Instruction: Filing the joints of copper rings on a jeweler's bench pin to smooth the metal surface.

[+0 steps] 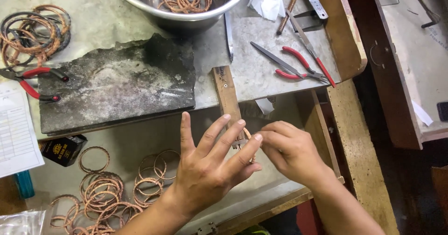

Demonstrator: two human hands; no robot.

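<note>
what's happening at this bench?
A person works at a jeweller's bench. Both hands, the left hand and the right hand, pinch a small copper-coloured ring together at the tip of the wooden bench peg. Loose copper rings lie below left, more sit in the steel bowl, and red-handled pliers rest on the bench top.

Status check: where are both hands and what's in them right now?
Left hand fingers spread, right hand pinching; both on one coppery ring at the wooden peg. Loose rings lie to the left. Nothing blocking.
</note>
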